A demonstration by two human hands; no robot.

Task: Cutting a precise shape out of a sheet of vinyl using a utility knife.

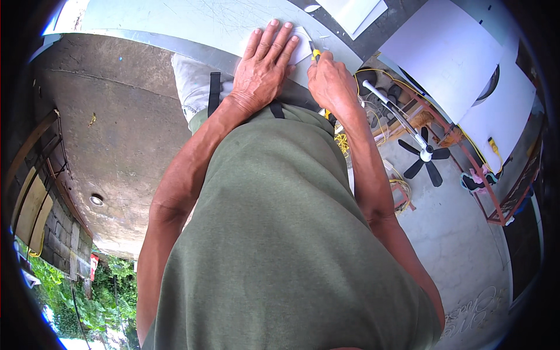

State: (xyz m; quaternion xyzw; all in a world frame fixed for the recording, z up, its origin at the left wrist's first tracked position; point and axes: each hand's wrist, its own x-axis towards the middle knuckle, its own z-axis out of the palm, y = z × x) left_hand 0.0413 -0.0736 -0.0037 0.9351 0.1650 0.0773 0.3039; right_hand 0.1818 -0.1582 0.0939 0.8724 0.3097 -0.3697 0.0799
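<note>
My left hand (263, 69) lies flat with its fingers stretched out, pressing on a small white sheet (301, 48) on the scratched pale worktop (192, 20). Just right of it, my right hand (333, 81) is closed round a yellow and black utility knife (317, 54). Its thin blade points away from me and meets the right edge of the sheet. Most of the handle is hidden in my fist. Part of the sheet is covered by my left fingers.
Small white offcuts (312, 9) lie on the worktop beside a stack of white sheets (353, 14). To the right are large white panels (446, 55) over a reddish metal frame (493, 201), a black-bladed fan (426, 154) and yellow cord (342, 144).
</note>
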